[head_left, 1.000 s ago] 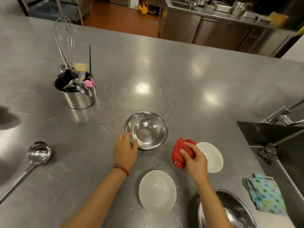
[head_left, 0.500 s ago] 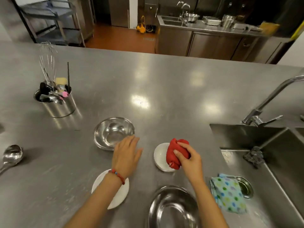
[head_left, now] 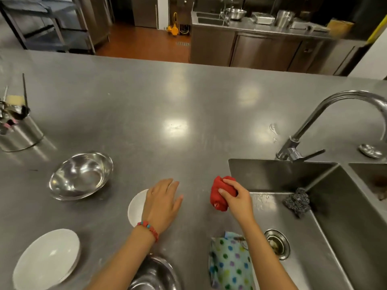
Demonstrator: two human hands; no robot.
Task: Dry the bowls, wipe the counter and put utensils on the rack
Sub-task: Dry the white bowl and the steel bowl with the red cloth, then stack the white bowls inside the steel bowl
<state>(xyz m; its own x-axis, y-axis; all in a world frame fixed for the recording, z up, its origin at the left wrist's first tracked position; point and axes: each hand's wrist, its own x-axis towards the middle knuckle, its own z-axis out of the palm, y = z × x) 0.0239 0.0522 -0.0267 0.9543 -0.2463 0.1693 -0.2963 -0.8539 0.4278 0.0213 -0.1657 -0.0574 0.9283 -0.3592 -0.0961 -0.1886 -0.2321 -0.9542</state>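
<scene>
Red cloth: bunched, gripped by right hand beside sink. Left hand: spread flat over small white bowl. Steadying the bowl before wiping was judged advisable.

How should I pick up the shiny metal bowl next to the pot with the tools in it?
Take the steel bowl by its thin rolled rim, probably at the near right edge facing the left hand. It sits upright and empty on the counter, so a thumb can hook inside the rim with fingers under the curved outside wall.
</scene>
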